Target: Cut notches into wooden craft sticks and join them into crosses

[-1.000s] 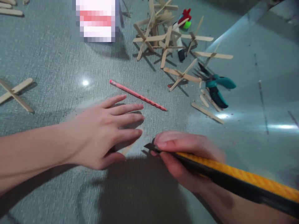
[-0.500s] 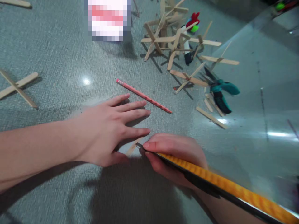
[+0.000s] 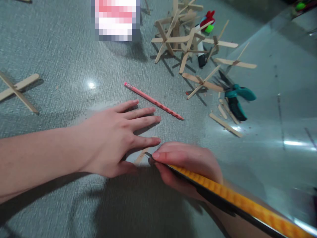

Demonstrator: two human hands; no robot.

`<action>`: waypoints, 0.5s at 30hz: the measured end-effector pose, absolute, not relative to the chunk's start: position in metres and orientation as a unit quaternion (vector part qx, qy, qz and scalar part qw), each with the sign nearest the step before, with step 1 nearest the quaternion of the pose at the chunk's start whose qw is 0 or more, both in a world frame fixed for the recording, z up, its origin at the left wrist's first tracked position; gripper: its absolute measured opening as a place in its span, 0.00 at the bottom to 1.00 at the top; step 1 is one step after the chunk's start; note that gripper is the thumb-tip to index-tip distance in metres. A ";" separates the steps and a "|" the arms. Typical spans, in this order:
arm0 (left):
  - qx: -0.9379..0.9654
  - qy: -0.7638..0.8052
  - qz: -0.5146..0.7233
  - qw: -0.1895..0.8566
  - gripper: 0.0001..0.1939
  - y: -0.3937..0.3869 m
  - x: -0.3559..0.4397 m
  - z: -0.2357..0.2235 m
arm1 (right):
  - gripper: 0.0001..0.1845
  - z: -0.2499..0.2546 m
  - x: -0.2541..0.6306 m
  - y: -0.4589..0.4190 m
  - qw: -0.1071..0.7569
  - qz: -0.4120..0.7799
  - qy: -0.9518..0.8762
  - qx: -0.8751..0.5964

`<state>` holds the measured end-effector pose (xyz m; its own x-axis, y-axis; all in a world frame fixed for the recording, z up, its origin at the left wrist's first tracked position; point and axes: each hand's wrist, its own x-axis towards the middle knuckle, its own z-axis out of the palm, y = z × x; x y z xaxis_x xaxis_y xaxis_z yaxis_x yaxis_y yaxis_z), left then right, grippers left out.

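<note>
My left hand [image 3: 119,132] lies flat on the table with its fingers spread. Between its thumb and index finger a wooden craft stick [image 3: 140,157] shows in part, with a small pencilled mark; the hand touches or covers its ends. My right hand [image 3: 183,162] is closed around a yellow and black utility knife [image 3: 223,191]. The knife's dark blade tip is at the stick, near the mark; whether it cuts in I cannot tell. Just beyond my left fingertips lies a pink pencil [image 3: 156,102].
Crossed craft sticks [image 3: 164,40] stand in a cluster at the back, beside a red and green figure [image 3: 208,23]. Teal-handled pliers [image 3: 237,96] and loose stick pieces [image 3: 226,125] lie to the right. A crossed pair [image 3: 18,87] is at the left, a blurred-out container [image 3: 115,23] at the back.
My right hand has brought the knife leftward, its blade tip going from beside the craft stick onto it, then holding nearly still. My left hand stays spread; the view has shifted slightly.
</note>
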<state>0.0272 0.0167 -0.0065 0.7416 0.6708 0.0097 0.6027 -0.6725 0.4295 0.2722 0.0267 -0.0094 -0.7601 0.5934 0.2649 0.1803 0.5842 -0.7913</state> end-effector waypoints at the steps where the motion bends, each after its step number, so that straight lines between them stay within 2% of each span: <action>1: 0.910 0.353 0.082 0.203 0.35 0.016 0.028 -0.006 | 0.13 -0.009 0.272 0.027 0.260 0.391 -0.853 -0.229; 9: 0.910 0.355 0.073 0.204 0.35 0.016 0.028 -0.007 | 0.13 -0.008 0.271 0.026 0.264 0.395 -0.850 -0.228; 15: 0.909 0.350 0.073 0.213 0.34 0.017 0.027 -0.008 | 0.12 -0.001 0.271 0.028 0.221 0.409 -0.862 -0.201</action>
<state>0.0271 0.0175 -0.0077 0.7444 0.6676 -0.0158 0.6051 -0.6643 0.4388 0.2709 0.0275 -0.0013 -0.8211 0.5279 0.2170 0.1657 0.5844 -0.7944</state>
